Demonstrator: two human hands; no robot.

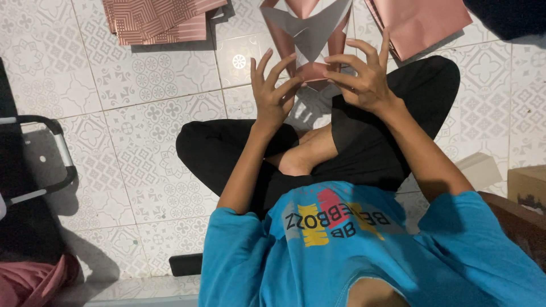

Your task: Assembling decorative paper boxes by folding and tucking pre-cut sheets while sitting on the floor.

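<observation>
Pink-and-white folded paper (310, 42) — long axis away from the body — pinched between left hand (274, 91) and right hand (358, 74).

The folded sheet (310, 34) between my fingers (284, 68) is stiff paper, pink with a soft metallic sheen on one face and plain matt white on the other. The striped sheets (156, 20) nearby have the same faint shimmer. The floor (153, 113) is smooth patterned tile, slightly glossy. My trousers (369, 142) are matt black cloth, my shirt (341, 256) soft blue cotton.
</observation>
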